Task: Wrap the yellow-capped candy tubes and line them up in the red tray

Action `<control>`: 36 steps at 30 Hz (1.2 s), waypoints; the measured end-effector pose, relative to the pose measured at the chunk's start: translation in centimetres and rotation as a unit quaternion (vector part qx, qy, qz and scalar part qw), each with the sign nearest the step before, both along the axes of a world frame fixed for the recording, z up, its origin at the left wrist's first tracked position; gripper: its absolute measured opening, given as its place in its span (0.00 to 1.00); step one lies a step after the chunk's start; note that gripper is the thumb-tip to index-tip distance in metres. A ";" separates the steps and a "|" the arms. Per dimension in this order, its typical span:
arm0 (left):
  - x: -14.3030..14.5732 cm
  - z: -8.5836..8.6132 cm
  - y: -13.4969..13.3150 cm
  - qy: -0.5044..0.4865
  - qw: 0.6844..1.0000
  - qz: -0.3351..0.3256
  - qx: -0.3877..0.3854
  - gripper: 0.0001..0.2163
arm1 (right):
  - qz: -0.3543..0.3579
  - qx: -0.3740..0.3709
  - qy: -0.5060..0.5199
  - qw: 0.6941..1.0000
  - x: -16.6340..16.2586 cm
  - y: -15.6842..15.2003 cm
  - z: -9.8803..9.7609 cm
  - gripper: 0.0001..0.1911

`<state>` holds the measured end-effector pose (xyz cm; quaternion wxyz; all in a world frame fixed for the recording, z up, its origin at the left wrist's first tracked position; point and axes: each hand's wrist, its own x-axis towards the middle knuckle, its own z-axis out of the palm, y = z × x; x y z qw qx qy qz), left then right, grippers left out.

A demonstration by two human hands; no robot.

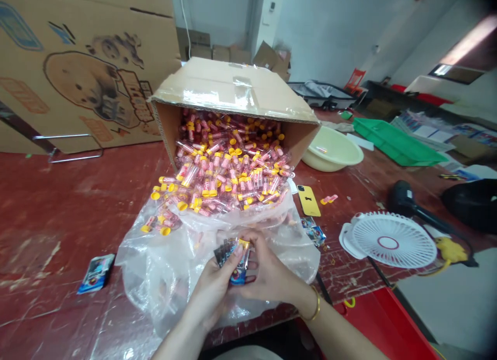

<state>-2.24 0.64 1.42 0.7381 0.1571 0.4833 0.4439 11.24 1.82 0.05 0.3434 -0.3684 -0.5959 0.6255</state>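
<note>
A worn, dark red tabletop (70,204) fills the lower part of the frame, with pale walls (322,28) behind it and a big printed cardboard carton (89,65) at upper left. At the centre, an open cardboard box (233,88) lies on its side, and small clear tubes (227,168) with yellow caps and pink contents spill from its mouth onto a translucent plastic liner (155,277). At lower centre, over the liner, the left hand (213,279) grips several blue-and-black packets (237,278), its thumb pressed across them. The right hand (269,274), a gold-coloured bangle (315,304) at its wrist, curls its fingers around the other side, by a yellow-capped tube (244,244) held against the packets; which fingers bear the tube I cannot tell. Another packet (96,273) lies at lower left. Right of the liner are a yellow phone (309,201) and a round white fan (388,241); farther up are a pale green basin (334,150) and a green tray (399,142)
</note>
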 end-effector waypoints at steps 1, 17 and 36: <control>0.0 -0.1 -0.1 0.000 1.000 -0.005 -0.001 0.18 | -0.033 0.026 -0.011 0.999 -0.1 -0.3 -0.4 0.38; 0.8 -0.6 -1.1 -0.025 0.999 -0.014 0.030 0.13 | -0.113 0.164 -0.061 0.978 0.9 -1.2 -1.6 0.38; 3.0 -2.4 -1.5 0.066 0.989 -0.131 -0.017 0.22 | -0.688 -0.071 -0.195 0.696 21.9 -19.9 -11.5 0.17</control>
